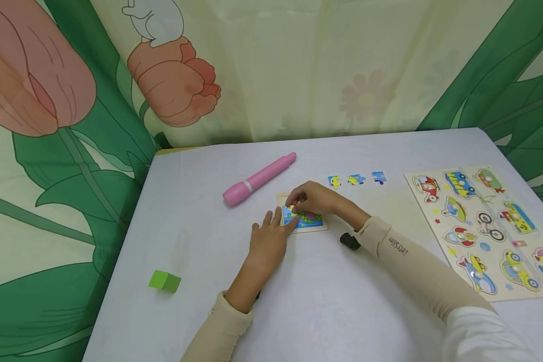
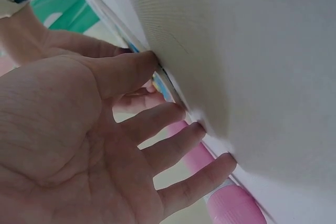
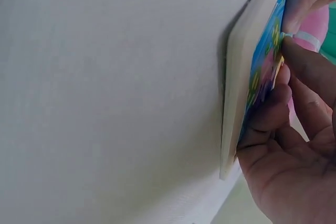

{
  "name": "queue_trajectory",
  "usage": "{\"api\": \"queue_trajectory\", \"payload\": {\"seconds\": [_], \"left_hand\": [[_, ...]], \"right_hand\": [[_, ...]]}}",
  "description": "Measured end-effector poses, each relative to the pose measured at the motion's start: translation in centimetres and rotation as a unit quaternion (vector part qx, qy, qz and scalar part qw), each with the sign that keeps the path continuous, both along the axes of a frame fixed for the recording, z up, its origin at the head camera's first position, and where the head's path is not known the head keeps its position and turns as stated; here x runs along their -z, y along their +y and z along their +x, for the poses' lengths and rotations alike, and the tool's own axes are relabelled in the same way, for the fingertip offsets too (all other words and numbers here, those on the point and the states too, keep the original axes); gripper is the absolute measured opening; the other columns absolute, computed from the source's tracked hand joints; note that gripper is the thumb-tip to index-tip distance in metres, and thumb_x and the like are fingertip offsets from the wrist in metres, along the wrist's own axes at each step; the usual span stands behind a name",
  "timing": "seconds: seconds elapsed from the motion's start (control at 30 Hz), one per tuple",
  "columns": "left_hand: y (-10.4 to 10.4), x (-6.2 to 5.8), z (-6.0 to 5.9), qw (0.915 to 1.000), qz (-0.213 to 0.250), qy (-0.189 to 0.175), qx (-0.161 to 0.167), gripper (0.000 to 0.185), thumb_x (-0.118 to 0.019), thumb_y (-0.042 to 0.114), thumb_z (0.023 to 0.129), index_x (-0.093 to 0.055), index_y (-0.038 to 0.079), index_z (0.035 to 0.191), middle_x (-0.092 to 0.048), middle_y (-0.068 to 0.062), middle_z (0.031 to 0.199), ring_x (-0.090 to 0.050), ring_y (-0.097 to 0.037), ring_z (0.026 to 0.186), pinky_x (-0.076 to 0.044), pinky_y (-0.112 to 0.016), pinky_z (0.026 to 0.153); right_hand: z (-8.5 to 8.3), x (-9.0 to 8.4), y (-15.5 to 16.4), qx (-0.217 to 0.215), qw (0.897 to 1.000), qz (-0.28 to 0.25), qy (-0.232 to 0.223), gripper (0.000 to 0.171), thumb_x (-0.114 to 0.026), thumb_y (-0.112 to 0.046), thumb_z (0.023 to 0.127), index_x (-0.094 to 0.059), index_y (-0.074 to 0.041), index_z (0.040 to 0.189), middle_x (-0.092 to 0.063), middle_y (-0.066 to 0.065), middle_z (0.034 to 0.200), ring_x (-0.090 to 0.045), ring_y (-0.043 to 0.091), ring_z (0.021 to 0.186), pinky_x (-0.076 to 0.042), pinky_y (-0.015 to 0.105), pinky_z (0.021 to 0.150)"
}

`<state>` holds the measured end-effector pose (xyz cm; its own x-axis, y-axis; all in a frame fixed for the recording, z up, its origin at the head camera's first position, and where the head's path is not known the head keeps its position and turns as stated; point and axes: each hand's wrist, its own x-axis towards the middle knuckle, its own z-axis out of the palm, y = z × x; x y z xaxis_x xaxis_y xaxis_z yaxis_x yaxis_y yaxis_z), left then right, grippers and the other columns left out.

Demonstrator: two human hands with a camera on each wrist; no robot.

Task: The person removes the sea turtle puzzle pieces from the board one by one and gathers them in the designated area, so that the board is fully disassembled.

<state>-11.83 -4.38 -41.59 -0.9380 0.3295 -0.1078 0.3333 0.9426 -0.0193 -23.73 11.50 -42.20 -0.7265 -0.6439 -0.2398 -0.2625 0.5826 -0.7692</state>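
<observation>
**Small jigsaw tray worked with both hands at desk centre**

A white desk (image 1: 326, 301) is seen against a curtain printed with tulips and green leaves. At the centre of the head view a small wooden puzzle tray (image 1: 304, 219) lies flat on the desk, its blue, green and yellow picture partly covered. The left hand (image 1: 268, 240) is laid beside the tray's left edge, fingers (image 2: 173, 116) straight and spread, tips touching the desk and the tray rim; nothing is held. The right hand (image 1: 315, 199) is curled over the tray from the upper right, fingers (image 3: 273, 111) bent and pressed on the picture surface; whether a loose piece is pinched cannot be told.

Just above the tray, left of centre, a pink marker (image 1: 258, 180) lies slantwise. Three loose puzzle pieces (image 1: 355, 179) are lined up to the upper right. A vehicle peg board (image 1: 486, 226) occupies the right side. A green block (image 1: 165, 280) sits at lower left, well apart.
</observation>
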Motion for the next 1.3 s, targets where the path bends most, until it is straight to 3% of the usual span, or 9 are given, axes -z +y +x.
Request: {"api": "queue_trajectory", "payload": {"seconds": [0.13,0.3,0.6,0.8,0.9,1.03,1.3], "left_hand": [[-0.02,-0.04,0.03,1.0000,0.000,0.002,0.002,0.060,-0.062,0.014,0.087,-0.040,0.039,0.137,-0.035,-0.012,0.143,-0.037,-0.030,0.128,-0.044,-0.050,0.083],[0.04,0.02,0.06,1.0000,-0.007,0.001,0.002,0.061,-0.062,0.014,0.087,-0.039,0.039,0.137,-0.035,-0.012,0.144,-0.036,-0.030,0.128,-0.045,-0.050,0.083],[0.19,0.07,0.01,0.9998,-0.003,-0.015,-0.011,0.060,-0.059,0.014,0.089,-0.037,0.038,0.139,-0.032,-0.011,0.145,-0.034,-0.030,0.130,-0.043,-0.051,0.085],[0.36,0.03,0.05,0.9996,-0.002,-0.023,-0.014,0.061,-0.058,0.014,0.089,-0.034,0.038,0.140,-0.031,-0.012,0.146,-0.033,-0.030,0.131,-0.042,-0.051,0.085],[0.38,-0.04,0.10,0.9996,-0.006,-0.025,-0.014,0.061,-0.057,0.014,0.090,-0.033,0.038,0.141,-0.030,-0.012,0.146,-0.032,-0.030,0.131,-0.042,-0.051,0.086],[0.39,-0.14,0.14,0.9994,-0.013,-0.027,-0.015,0.062,-0.057,0.014,0.090,-0.032,0.038,0.141,-0.029,-0.011,0.147,-0.032,-0.030,0.131,-0.042,-0.050,0.086],[0.40,-0.15,0.23,0.9994,-0.014,-0.025,-0.018,0.062,-0.057,0.013,0.090,-0.032,0.039,0.141,-0.029,-0.011,0.147,-0.031,-0.030,0.132,-0.041,-0.050,0.088]], "right_hand": [[-0.01,-0.07,-0.07,-0.008,1.000,-0.005,-0.010,0.021,-0.064,-0.006,0.085,-0.067,-0.009,0.105,-0.060,0.001,0.084,-0.051,0.012,0.068,-0.045,0.027,0.069],[0.06,-0.08,-0.19,-0.013,1.000,-0.005,-0.020,0.018,-0.063,-0.004,0.085,-0.066,-0.007,0.103,-0.058,0.003,0.082,-0.048,0.012,0.057,-0.044,0.025,0.061],[0.19,-0.25,-0.25,-0.033,0.999,0.002,-0.001,0.018,-0.061,-0.006,0.087,-0.064,-0.006,0.105,-0.057,0.005,0.088,-0.050,0.017,0.077,-0.044,0.029,0.071],[0.34,-0.34,0.03,-0.025,1.000,-0.006,0.002,0.018,-0.060,-0.009,0.088,-0.063,-0.009,0.106,-0.061,0.002,0.099,-0.053,0.016,0.091,-0.043,0.032,0.084],[0.39,-0.36,0.14,-0.021,1.000,-0.012,-0.005,0.019,-0.059,-0.010,0.089,-0.063,-0.010,0.107,-0.062,0.001,0.100,-0.054,0.016,0.091,-0.043,0.033,0.084],[0.35,-0.22,0.32,-0.009,0.999,-0.029,-0.024,0.022,-0.060,-0.010,0.089,-0.061,-0.010,0.110,-0.061,0.002,0.096,-0.055,0.016,0.086,-0.044,0.029,0.079],[0.31,-0.03,0.56,0.013,0.997,-0.051,-0.061,0.013,-0.058,-0.012,0.090,-0.065,-0.007,0.101,-0.062,0.009,0.076,-0.051,0.021,0.053,-0.045,0.030,0.052]]}}
